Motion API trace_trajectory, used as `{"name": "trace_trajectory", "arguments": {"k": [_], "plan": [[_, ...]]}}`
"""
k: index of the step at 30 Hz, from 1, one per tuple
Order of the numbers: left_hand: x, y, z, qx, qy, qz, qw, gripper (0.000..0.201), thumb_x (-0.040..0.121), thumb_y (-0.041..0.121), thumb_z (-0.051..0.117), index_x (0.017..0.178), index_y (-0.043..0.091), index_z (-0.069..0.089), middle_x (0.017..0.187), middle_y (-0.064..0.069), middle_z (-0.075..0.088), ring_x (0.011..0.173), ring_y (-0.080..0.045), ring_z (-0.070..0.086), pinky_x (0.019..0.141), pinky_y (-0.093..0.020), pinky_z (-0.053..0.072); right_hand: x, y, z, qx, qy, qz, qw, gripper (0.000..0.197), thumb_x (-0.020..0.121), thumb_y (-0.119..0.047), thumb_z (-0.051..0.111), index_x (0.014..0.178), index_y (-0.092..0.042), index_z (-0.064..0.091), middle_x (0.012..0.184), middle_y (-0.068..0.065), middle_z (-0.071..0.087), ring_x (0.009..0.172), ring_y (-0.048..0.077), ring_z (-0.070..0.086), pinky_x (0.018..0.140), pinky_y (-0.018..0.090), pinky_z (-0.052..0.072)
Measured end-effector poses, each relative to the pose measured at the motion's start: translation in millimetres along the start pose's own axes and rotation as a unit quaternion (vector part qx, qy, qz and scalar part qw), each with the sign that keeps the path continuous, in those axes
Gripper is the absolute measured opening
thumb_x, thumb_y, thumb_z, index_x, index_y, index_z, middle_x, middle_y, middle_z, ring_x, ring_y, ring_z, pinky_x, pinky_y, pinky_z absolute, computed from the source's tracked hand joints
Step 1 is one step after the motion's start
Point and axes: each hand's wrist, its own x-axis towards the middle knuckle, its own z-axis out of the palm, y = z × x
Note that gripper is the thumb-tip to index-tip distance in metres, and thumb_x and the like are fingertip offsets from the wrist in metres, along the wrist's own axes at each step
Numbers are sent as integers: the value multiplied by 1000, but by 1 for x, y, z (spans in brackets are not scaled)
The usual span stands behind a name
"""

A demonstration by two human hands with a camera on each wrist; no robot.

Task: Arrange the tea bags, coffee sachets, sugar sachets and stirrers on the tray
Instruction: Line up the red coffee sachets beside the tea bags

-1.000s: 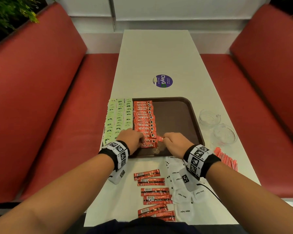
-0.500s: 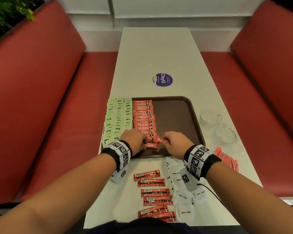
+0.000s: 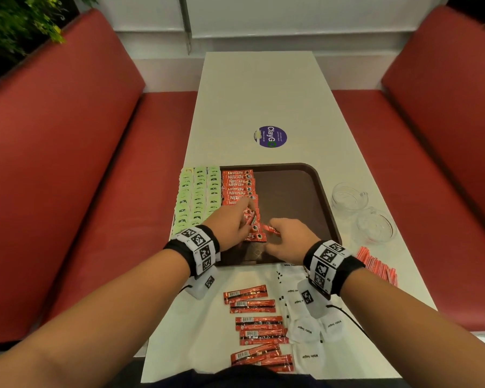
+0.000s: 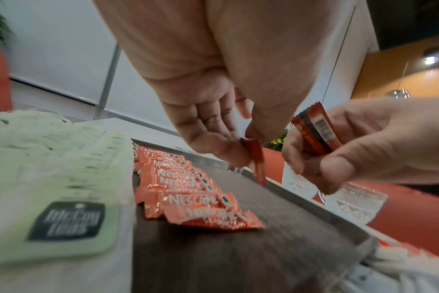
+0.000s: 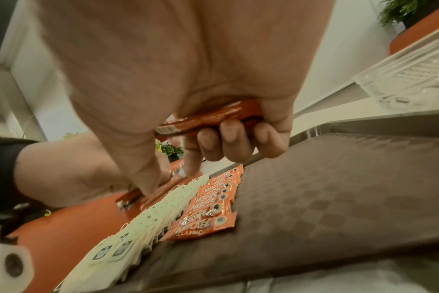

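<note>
Pale green paper tea bags (image 3: pixel 198 197): three columns filling the left of our dark brown plastic tray (image 3: pixel 297 197). Red Nescafé coffee sachets (image 3: pixel 237 182): one overlapped column beside them. Left hand (image 3: pixel 230 222): pinching a single red sachet (image 4: pixel 257 156) above that column. We should lay it label up, edges square, overlapping the last. Right hand (image 3: pixel 287 239): fingers curled round spare sachets (image 5: pixel 213 119). Desk (image 3: pixel 263 93): more sachets nearer us.
</note>
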Motion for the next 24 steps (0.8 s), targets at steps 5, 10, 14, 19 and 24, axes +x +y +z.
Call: {"name": "trace_trajectory", "arguments": {"k": [5,10,14,19,24], "plan": [[-1,4,-12,-29,55,3,998,24,97,18,57,113,27,72,97,11,69,78,0,57,79,-20,49,5,-10,4,-9,19,-38,999,37,78,-56,76,99,-37,52,94,-10,51,85,10,51,74,27,40],[-5,7,-17,-25,43,-8,999,27,93,19,64,118,26,72,98,9,70,86,-3,60,85,-20,48,10,-15,6,-12,77,-26,997,19,89,-40,68,91,-30,52,88,-8,52,82,14,54,72,29,41],[-3,2,-17,20,37,-20,999,15,92,28,67,105,27,75,93,10,69,84,-6,59,85,-29,52,12,-11,3,-23,75,-30,997,9,96,-29,58,88,-24,56,86,-5,56,81,17,56,72,31,43],[0,-5,-8,77,-8,-54,996,13,93,31,66,104,27,72,97,8,57,92,-14,54,82,-28,42,14,-5,4,-27,55,-20,998,13,98,-25,55,104,-20,65,100,-2,65,91,20,61,81,32,49],[7,-8,9,154,-90,-83,981,20,94,32,63,112,28,72,109,4,70,102,-19,63,92,-33,50,22,1,11,-103,-28,81,991,20,95,-9,52,109,-15,64,107,6,66,96,27,63,84,35,53]]}}
